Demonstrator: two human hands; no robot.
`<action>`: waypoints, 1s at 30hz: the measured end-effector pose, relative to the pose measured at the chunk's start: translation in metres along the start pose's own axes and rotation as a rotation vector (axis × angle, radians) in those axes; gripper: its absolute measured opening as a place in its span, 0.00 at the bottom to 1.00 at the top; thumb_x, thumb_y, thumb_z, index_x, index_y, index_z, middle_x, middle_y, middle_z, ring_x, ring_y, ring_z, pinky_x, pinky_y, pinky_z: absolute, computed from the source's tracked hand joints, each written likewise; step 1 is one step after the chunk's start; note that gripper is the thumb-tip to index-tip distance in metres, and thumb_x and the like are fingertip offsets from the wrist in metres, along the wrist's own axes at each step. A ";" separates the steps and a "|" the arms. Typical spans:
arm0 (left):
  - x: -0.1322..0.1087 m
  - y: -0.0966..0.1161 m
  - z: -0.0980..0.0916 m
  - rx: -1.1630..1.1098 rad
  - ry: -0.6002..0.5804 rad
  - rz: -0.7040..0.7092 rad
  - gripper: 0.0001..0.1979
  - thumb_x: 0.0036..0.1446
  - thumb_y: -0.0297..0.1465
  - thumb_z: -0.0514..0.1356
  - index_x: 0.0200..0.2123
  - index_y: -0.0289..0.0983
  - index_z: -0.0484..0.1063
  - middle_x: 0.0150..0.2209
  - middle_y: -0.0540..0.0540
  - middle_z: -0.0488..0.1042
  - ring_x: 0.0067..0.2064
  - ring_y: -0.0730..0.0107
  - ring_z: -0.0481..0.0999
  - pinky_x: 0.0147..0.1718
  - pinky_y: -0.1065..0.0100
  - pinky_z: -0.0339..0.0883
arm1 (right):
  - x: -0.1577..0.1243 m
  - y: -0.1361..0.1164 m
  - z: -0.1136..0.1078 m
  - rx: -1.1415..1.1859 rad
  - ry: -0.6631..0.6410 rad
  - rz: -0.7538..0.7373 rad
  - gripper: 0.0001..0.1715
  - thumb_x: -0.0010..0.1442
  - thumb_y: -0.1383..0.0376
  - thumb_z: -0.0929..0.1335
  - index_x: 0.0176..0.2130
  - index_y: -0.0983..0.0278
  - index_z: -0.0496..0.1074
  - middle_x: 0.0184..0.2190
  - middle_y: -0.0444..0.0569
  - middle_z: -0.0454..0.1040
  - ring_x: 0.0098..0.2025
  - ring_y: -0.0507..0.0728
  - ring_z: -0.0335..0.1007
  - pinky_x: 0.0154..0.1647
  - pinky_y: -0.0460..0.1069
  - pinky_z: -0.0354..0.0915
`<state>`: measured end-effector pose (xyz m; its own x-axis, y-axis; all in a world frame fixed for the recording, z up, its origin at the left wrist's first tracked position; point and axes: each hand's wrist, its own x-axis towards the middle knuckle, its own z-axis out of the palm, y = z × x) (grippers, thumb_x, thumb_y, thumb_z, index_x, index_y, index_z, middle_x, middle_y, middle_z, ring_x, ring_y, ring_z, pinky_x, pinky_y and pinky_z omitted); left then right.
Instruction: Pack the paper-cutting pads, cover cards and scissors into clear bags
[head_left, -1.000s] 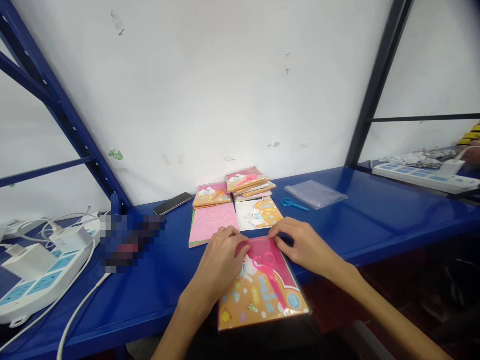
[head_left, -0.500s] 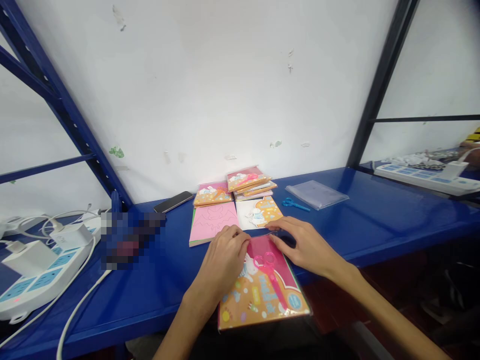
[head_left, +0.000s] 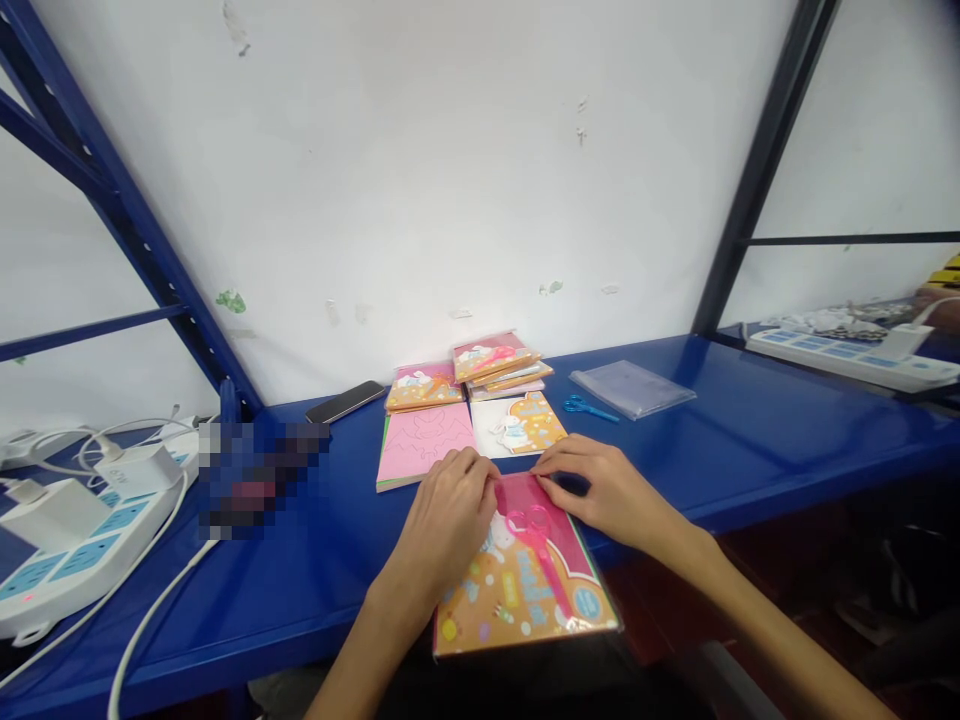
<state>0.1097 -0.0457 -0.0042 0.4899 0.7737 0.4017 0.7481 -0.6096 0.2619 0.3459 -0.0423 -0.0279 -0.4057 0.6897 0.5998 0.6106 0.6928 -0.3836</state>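
Craft packet overhangs the blue steel bench as I watch: left hand and right hand curl narrow fingers over its top corners, seemingly steadying it; grip unclear.

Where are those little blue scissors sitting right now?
In the head view, the small blue scissors lie on the blue bench, just left of the clear plastic bag and right of the orange-and-white rabbit card, beyond the person's right hand.
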 end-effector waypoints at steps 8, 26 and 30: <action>-0.001 -0.003 0.004 -0.058 0.004 0.001 0.11 0.65 0.21 0.52 0.40 0.36 0.74 0.41 0.43 0.75 0.45 0.60 0.74 0.45 0.59 0.69 | -0.001 -0.004 -0.002 -0.031 -0.029 0.002 0.10 0.66 0.71 0.68 0.42 0.60 0.79 0.41 0.49 0.81 0.45 0.59 0.77 0.49 0.54 0.71; -0.006 0.015 -0.012 -0.132 -0.147 0.110 0.16 0.66 0.24 0.50 0.48 0.37 0.76 0.46 0.42 0.74 0.50 0.59 0.73 0.53 0.55 0.68 | -0.001 -0.017 -0.011 -0.051 -0.118 0.000 0.18 0.76 0.63 0.60 0.38 0.62 0.74 0.36 0.50 0.78 0.40 0.59 0.72 0.45 0.54 0.65; -0.007 0.017 -0.014 -0.108 -0.160 0.096 0.13 0.66 0.25 0.51 0.44 0.36 0.75 0.45 0.42 0.75 0.49 0.58 0.73 0.52 0.55 0.69 | 0.000 -0.018 -0.010 -0.042 -0.123 -0.037 0.17 0.76 0.63 0.60 0.39 0.62 0.75 0.37 0.50 0.79 0.41 0.59 0.73 0.47 0.54 0.66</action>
<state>0.1127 -0.0636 0.0094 0.6280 0.7233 0.2871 0.6464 -0.6903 0.3251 0.3419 -0.0571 -0.0141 -0.5075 0.6860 0.5213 0.6206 0.7108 -0.3312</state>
